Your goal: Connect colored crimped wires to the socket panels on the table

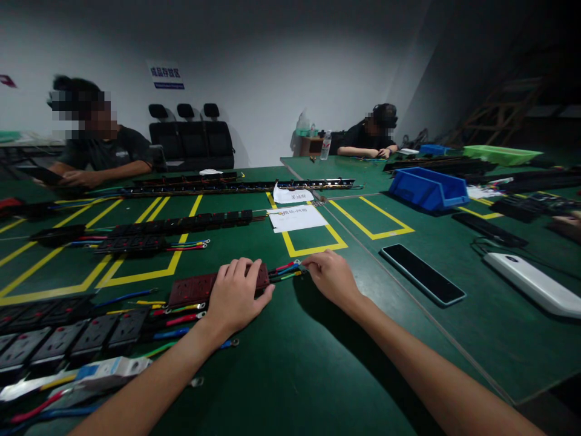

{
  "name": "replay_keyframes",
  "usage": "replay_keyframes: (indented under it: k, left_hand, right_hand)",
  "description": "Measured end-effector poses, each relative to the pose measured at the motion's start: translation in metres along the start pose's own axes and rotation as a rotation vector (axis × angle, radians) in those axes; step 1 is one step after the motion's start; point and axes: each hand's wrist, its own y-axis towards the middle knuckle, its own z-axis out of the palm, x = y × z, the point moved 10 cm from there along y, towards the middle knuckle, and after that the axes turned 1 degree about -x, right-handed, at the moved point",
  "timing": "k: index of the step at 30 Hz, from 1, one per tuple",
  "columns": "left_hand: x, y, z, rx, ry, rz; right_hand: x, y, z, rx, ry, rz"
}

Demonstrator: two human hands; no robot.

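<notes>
My left hand (pixel 236 295) clasps the red socket strip (pixel 193 289); at its 3 o'clock my right hand (pixel 330 277) pinches the wire ends (pixel 287 272). Gentle beats yanking imo.

My left fingers (pixel 232 267) hide part of the red socket strip (pixel 193 290). The left edge crops the black socket row (pixel 93 332); the bottom edge, my right forearm (pixel 422 357).
</notes>
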Motion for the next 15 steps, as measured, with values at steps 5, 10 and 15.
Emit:
replay_keyframes:
  k: [5,10,15]
  left_hand:
    - [0.0,0.0,0.0,-0.002,0.001,0.004]
    - [0.0,0.0,-0.001,-0.011,-0.003,0.007]
    - [-0.001,0.001,-0.001,-0.014,-0.005,0.01]
  right_hand:
    - [0.002,0.001,0.01,0.114,-0.048,-0.006]
    - [0.003,0.001,0.012,0.14,-0.043,-0.012]
    - [0.002,0.001,0.005,0.071,-0.021,-0.011]
